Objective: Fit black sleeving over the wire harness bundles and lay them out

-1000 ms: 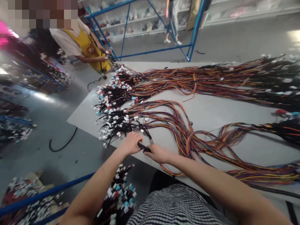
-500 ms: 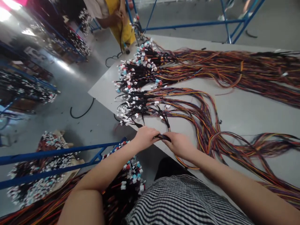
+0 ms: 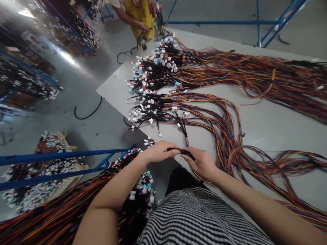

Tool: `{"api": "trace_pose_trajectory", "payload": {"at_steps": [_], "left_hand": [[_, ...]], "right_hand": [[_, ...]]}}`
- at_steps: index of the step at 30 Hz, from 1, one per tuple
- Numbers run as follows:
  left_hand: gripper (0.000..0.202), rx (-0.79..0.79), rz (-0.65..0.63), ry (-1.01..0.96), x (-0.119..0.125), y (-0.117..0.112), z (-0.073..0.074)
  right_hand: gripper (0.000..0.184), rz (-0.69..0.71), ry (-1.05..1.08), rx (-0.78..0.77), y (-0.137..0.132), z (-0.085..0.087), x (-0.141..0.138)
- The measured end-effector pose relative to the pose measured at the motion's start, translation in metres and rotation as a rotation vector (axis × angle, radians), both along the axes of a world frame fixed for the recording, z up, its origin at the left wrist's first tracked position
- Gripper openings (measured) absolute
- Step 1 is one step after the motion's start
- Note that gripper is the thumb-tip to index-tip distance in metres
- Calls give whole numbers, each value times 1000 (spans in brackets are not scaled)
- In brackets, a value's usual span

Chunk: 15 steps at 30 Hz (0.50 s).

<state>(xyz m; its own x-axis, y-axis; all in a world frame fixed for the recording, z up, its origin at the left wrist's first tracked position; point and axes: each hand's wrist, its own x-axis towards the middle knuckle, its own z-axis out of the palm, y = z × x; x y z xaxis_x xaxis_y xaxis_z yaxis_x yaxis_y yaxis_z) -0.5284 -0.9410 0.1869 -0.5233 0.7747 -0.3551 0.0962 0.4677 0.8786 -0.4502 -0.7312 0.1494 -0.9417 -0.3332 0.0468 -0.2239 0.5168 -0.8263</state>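
Between my two hands runs a black-wrapped wire harness (image 3: 187, 152), near the table's front edge. My left hand (image 3: 163, 151) is closed around its left part, thumb and fingers pinching. White connectors (image 3: 149, 141) stick out beyond the left hand's knuckles. On the right part my right hand (image 3: 200, 161) grips the same harness, with its fingers partly hidden. A short branch (image 3: 184, 131) of dark wires lies on the table just behind the hands. Several more harnesses (image 3: 166, 115) with white connectors lie side by side behind it, their coloured wires (image 3: 227, 132) curving off to the right.
A grey table (image 3: 265, 129) holds further wire bundles (image 3: 230, 71) toward the back. At left a blue rack (image 3: 63, 156) and hanging harnesses (image 3: 63, 204) stand close to my left arm. A person in a yellow apron (image 3: 140, 23) is beyond the table's far corner.
My left hand has slid slightly along the harness, and more black wrapping shows between the hands. The white connectors now show beside my left hand. The view has shifted a little.
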Motion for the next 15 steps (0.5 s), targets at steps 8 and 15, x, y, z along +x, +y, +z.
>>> {"api": "trace_pose_trajectory", "payload": {"at_steps": [8, 15], "left_hand": [[46, 112, 382, -16, 3, -21, -14], [43, 258, 1378, 852, 62, -29, -16]], "right_hand": [[22, 52, -161, -189, -30, 5, -30], [23, -41, -170, 5, -68, -13, -41]]}}
